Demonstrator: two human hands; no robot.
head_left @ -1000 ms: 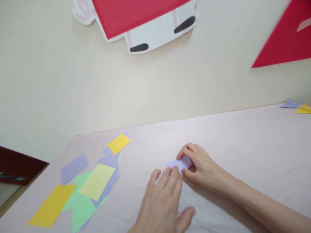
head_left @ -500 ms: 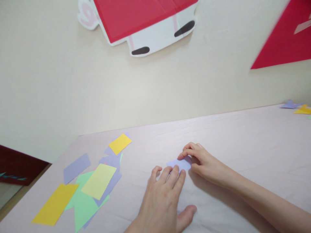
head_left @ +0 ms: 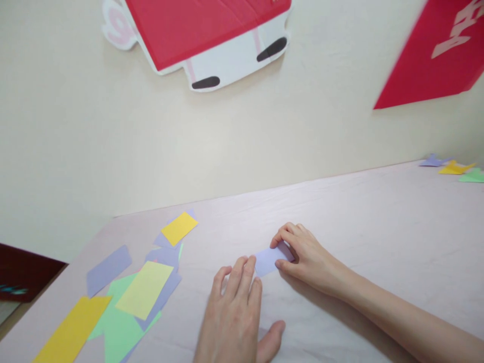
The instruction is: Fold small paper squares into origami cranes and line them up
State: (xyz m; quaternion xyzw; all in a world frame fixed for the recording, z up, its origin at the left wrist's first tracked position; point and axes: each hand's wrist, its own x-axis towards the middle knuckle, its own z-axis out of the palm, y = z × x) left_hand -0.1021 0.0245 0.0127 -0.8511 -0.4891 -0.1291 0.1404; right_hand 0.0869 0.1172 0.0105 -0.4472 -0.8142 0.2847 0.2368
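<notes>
A small light purple sheet of paper (head_left: 266,261) lies on the pale cloth-covered table (head_left: 363,222) between my hands. My right hand (head_left: 308,257) grips its right end, fingertips at the far edge and thumb at the near edge; that end looks curled or folded, in shadow. My left hand (head_left: 235,307) rests palm down with fingers stretched and thumb apart. Its fingertips are at the paper's left end; whether they press on it I cannot tell.
To the left lie loose papers: a yellow sheet (head_left: 180,228), a pale yellow sheet (head_left: 145,291), a purple sheet (head_left: 109,269), a larger yellow sheet (head_left: 73,330) and green paper (head_left: 121,322). Folded pieces (head_left: 454,168) sit far right by the wall (head_left: 242,146), which bears red decorations (head_left: 212,30).
My left hand has drawn back left, off the middle of the purple paper to its left end. The right thumb now shows on the near edge. The view has shifted slightly right.
</notes>
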